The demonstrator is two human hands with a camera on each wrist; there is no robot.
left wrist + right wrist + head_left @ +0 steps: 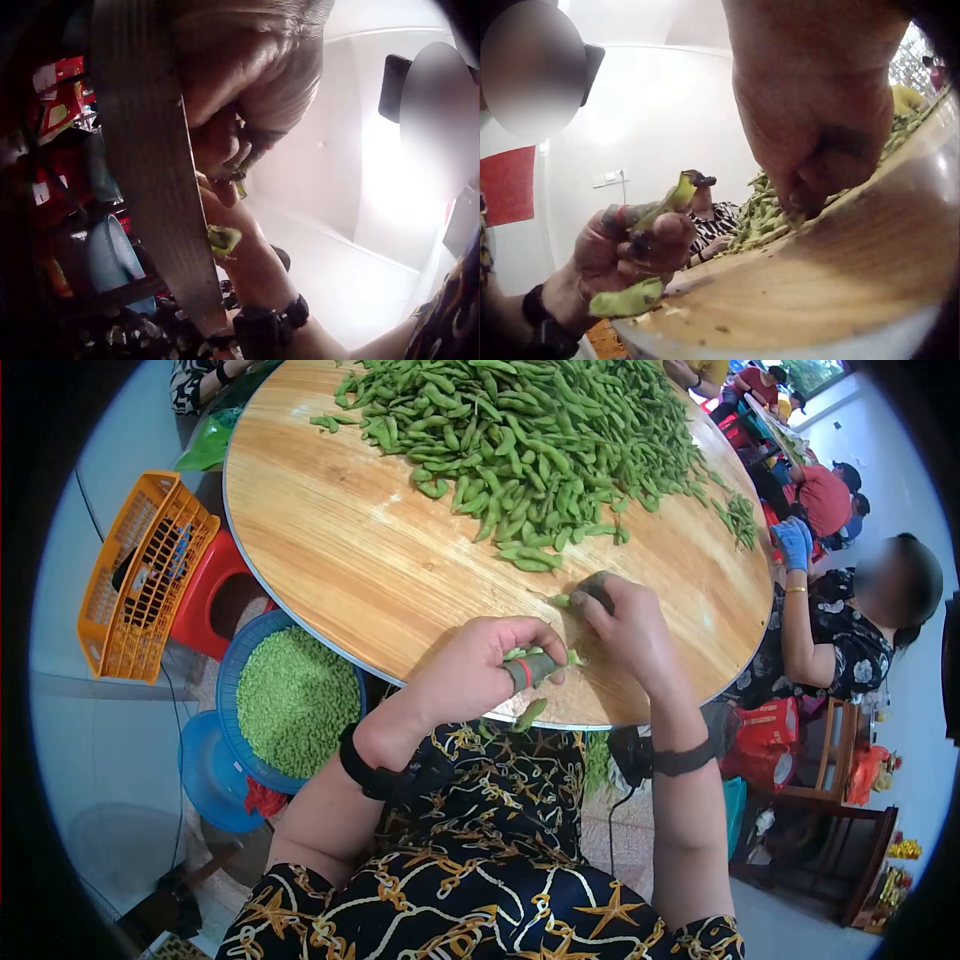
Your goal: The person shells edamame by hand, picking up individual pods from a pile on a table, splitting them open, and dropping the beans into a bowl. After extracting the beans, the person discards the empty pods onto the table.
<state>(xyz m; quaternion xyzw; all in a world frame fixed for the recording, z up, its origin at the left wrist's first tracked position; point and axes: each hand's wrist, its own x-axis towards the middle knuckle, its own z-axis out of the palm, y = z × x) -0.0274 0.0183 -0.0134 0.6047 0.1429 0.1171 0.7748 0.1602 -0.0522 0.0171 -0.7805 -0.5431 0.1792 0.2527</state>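
My left hand (480, 672) is over the near edge of the round wooden table (320, 550), its fingers curled round a split edamame pod (676, 196). A grey-green cover with a red band (525, 672) wraps one of its digits. Just under this hand, a second edamame pod (530, 714) shows at the table's rim. My right hand (635, 630) is low over the tabletop, its thumb and fingers pinching an edamame pod (559, 600) that pokes out to the left. Its thumb is dark and covered. In the right wrist view, the right fingertips are close to the wood.
A large heap of edamame pods (540, 440) covers the far side of the table. At left, a blue basket (228, 690) holds shelled beans (295, 700), near an orange crate (105, 610) and a red stool (195, 615). Another person (815, 625) with a blue glove sits at right.
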